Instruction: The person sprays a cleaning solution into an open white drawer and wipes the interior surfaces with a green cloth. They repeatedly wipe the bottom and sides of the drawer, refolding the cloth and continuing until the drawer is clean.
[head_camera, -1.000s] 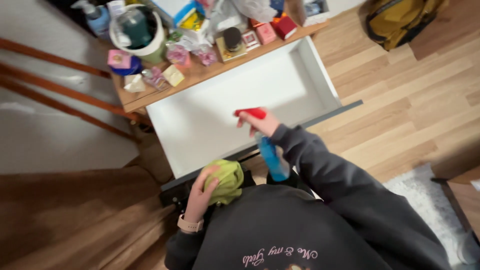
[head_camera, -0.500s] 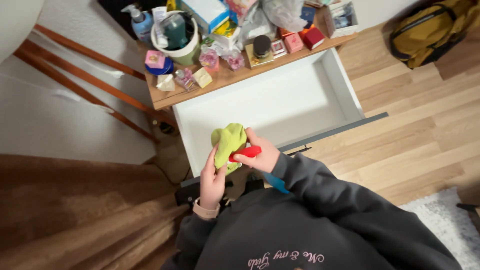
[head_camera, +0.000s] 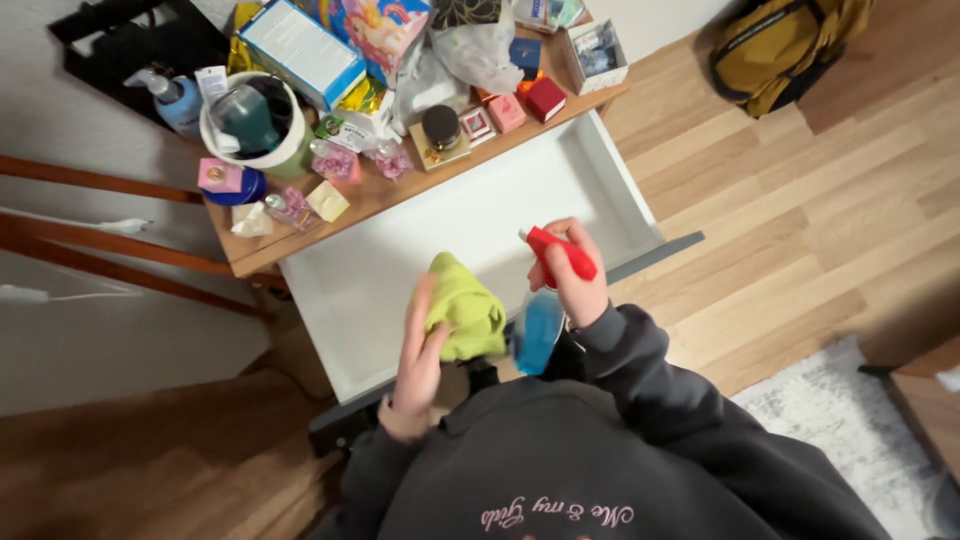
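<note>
My left hand (head_camera: 412, 365) holds a crumpled lime-green cloth (head_camera: 466, 308) over the near part of an open white drawer (head_camera: 350, 285). My right hand (head_camera: 578, 290) grips a spray bottle with a red trigger head (head_camera: 562, 254) and a blue body (head_camera: 538, 330), held upright just right of the cloth, above the drawer's front edge. The red nozzle points toward the cloth. The drawer's white inside shows nothing in it.
The wooden tabletop (head_camera: 300, 235) behind the drawer is crowded with small boxes, jars, a white tub (head_camera: 255, 125) and a pump bottle (head_camera: 175, 97). A yellow backpack (head_camera: 790, 45) lies on the wood floor at the upper right. A pale rug (head_camera: 850, 420) is at the lower right.
My right hand has moved right and lifted the bottle upright, away from the cloth. My left hand with the cloth stays over the drawer's near part. The view has shifted.
</note>
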